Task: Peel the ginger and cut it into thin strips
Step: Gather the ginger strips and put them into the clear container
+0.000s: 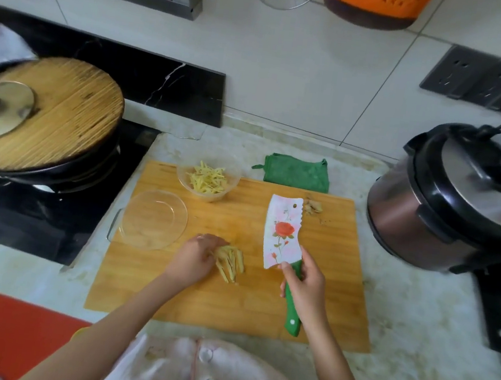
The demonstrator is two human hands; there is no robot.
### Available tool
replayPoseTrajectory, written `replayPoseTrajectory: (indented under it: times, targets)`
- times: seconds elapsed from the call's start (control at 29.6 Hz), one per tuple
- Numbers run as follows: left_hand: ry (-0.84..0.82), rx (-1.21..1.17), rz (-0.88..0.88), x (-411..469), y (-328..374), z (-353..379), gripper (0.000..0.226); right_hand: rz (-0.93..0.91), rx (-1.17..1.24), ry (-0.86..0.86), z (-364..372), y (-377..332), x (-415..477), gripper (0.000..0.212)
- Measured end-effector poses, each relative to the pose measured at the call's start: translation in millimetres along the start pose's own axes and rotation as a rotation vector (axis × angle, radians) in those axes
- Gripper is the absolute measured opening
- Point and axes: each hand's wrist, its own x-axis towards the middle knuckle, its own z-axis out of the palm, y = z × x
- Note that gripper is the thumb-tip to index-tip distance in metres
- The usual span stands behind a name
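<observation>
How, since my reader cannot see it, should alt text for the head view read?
A person's right grip holds a green-handled, rose-printed cleaver over a wooden cutting board, while the left grip touches a pile of ginger strips. A bowl of cut ginger, a glass plate and peel scraps are on the board; a covered wok stands left, a pressure cooker right.

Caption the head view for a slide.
Left hand touches cut ginger strips on the cutting board while right hand holds the rose-print knife.

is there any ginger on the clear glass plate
No, the glass plate looks bare; the ginger strips sit in the bowl.
</observation>
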Motion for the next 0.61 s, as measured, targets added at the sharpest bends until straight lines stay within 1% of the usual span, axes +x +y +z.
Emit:
replayPoseTrajectory:
  times: [0.07, 0.14, 0.24, 0.3, 0.37, 0.44, 0.51, 0.61]
  targets:
    - [0.101, 0.055, 0.015, -11.7, -2.0, -2.3, 0.045, 0.004, -0.045, -0.039, -3.0, 10.7, -1.4, 0.058]
    - [0.141, 0.050, 0.005, -17.5, -5.3, -2.1, 0.047, 0.012, -0.074, -0.058, -4.8, 22.9, -3.4, 0.064]
    - [0.087, -0.066, -0.091, -15.0, -6.4, 5.2, 0.051, -0.002, -0.164, -0.076, -1.7, 38.7, -10.6, 0.055]
    - [0.060, -0.019, -0.164, -14.3, -3.0, 14.7, 0.057, -0.006, -0.216, -0.104, 6.3, 48.9, -19.9, 0.049]
    - [0.048, 0.019, -0.176, -16.4, 4.6, 26.5, 0.075, -0.020, -0.263, -0.155, 16.3, 56.3, -31.5, 0.047]
    - [0.014, -0.007, -0.168, -19.2, 14.1, 38.1, 0.089, -0.054, -0.305, -0.195, 22.6, 60.7, -40.0, 0.048]
    - [-0.009, -0.053, -0.172, -23.0, 20.2, 44.3, 0.090, -0.064, -0.297, -0.180, 22.7, 63.5, -40.6, 0.048]
    - [0.013, -0.160, -0.168, -32.2, 19.2, 42.8, 0.083, -0.057, -0.247, -0.076, 20.1, 65.8, -35.5, 0.047]
